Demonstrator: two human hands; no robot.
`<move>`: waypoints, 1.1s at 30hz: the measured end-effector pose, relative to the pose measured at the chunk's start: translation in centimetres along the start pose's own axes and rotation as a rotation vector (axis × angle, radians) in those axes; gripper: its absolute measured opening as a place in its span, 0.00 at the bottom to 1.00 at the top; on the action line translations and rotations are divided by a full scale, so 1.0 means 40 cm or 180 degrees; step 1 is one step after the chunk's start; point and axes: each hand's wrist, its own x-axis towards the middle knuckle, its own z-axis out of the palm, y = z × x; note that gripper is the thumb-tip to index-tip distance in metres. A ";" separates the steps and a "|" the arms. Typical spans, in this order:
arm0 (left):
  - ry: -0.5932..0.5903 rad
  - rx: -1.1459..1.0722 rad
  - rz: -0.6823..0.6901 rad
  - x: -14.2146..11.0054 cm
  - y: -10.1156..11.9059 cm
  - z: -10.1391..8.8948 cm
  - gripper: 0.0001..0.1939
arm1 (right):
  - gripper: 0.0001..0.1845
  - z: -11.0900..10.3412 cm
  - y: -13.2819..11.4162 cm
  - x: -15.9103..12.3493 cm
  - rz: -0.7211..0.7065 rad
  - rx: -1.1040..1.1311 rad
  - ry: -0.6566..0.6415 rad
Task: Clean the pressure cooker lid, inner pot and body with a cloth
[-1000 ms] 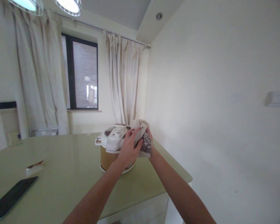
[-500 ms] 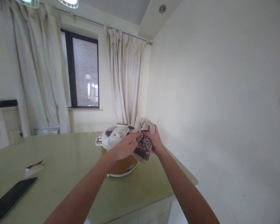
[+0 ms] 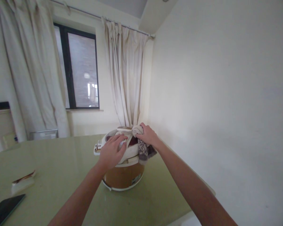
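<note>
A rice cooker [image 3: 124,175] with a tan body and a white lid stands on the green table. My right hand [image 3: 148,135] is closed round a bunched cloth [image 3: 143,151], cream with a dark brown pattern, and presses it against the right side of the lid. The cloth's patterned end hangs down beside the cooker. My left hand [image 3: 113,150] rests on the left front of the lid, fingers stretched out and holding nothing. It covers part of the lid's front and control area.
The green table [image 3: 66,163] meets the white wall on the right. At the left lie a dark flat slab [image 3: 7,208] and a small pale object with a brown edge [image 3: 23,180]. Behind the table hang curtains [image 3: 124,72] beside a dark-framed window [image 3: 82,69].
My left hand has let go of the cloth and moved left onto the lid. My right hand has carried the cloth slightly left onto the lid. The view has shifted a little.
</note>
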 end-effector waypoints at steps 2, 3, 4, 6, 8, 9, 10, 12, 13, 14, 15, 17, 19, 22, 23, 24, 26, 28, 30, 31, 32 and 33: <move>-0.0005 -0.0001 -0.0030 0.001 0.004 -0.005 0.18 | 0.30 0.017 -0.001 0.062 0.0148 -0.0097 -0.0056; 0.0001 -0.0008 -0.0041 0.001 0.006 -0.007 0.18 | 0.31 0.027 -0.002 0.090 0.0200 -0.0124 -0.0070; 0.0011 -0.0012 -0.0048 0.001 0.008 -0.008 0.17 | 0.32 0.038 -0.002 0.113 0.0237 -0.0142 -0.0071; 0.0039 -0.0012 -0.0060 0.001 0.011 -0.009 0.16 | 0.35 0.056 -0.002 0.144 0.0293 -0.0163 -0.0041; 0.0068 -0.0017 -0.0145 0.000 0.014 -0.007 0.15 | 0.35 0.067 0.000 0.148 0.0277 -0.0160 0.0043; 0.0080 -0.0021 -0.0235 0.000 0.014 -0.006 0.15 | 0.34 0.067 0.000 0.141 0.0231 -0.0159 0.0097; 0.0090 -0.0026 -0.0336 0.000 0.015 -0.005 0.15 | 0.33 0.065 0.000 0.127 0.0157 -0.0157 0.0158; 0.0093 -0.0024 -0.0502 0.000 0.015 -0.003 0.16 | 0.31 0.052 -0.002 0.084 -0.0021 -0.0158 0.0302; 0.0083 -0.0012 -0.0536 0.000 0.015 -0.003 0.16 | 0.30 0.042 -0.005 0.057 -0.0112 -0.0158 0.0364; 0.0072 0.0003 -0.0536 0.000 0.015 -0.003 0.15 | 0.29 0.031 -0.009 0.028 -0.0188 -0.0150 0.0413; 0.0057 0.0016 -0.0519 0.000 0.014 -0.003 0.15 | 0.29 0.019 -0.013 -0.003 -0.0253 -0.0135 0.0446; 0.0033 0.0025 -0.0495 0.001 0.012 -0.004 0.15 | 0.29 -0.003 -0.023 -0.060 -0.0404 -0.0101 0.0438; -0.0006 0.0011 -0.0488 0.001 0.010 -0.004 0.15 | 0.32 -0.019 -0.031 -0.101 -0.0583 -0.0090 0.0359; -0.0006 0.0023 -0.0480 0.001 0.008 -0.004 0.15 | 0.31 -0.026 -0.038 -0.116 -0.0576 -0.0066 0.0311; 0.0013 0.0041 -0.0471 0.000 0.008 -0.004 0.15 | 0.30 -0.025 -0.039 -0.108 -0.0465 -0.0065 0.0314; 0.0035 0.0061 -0.0457 0.000 0.008 -0.004 0.15 | 0.28 -0.022 -0.040 -0.096 -0.0337 -0.0076 0.0320; 0.0041 0.0100 -0.0447 -0.001 0.010 -0.004 0.15 | 0.27 -0.016 -0.042 -0.065 -0.0107 -0.0148 0.0311; 0.0004 0.0128 -0.0465 -0.001 0.012 -0.005 0.16 | 0.27 -0.012 -0.044 -0.035 0.0023 -0.0234 0.0275; -0.0029 0.0139 -0.0491 -0.001 0.014 -0.005 0.16 | 0.27 -0.011 -0.044 -0.015 0.0072 -0.0283 0.0206; -0.0030 0.0136 -0.0505 -0.002 0.015 -0.005 0.16 | 0.28 -0.011 -0.044 -0.009 0.0089 -0.0292 0.0166; -0.0025 0.0126 -0.0521 -0.002 0.015 -0.005 0.16 | 0.28 -0.011 -0.043 -0.005 0.0104 -0.0293 0.0133; -0.0021 0.0112 -0.0538 -0.002 0.015 -0.005 0.16 | 0.29 -0.011 -0.041 -0.004 0.0122 -0.0293 0.0111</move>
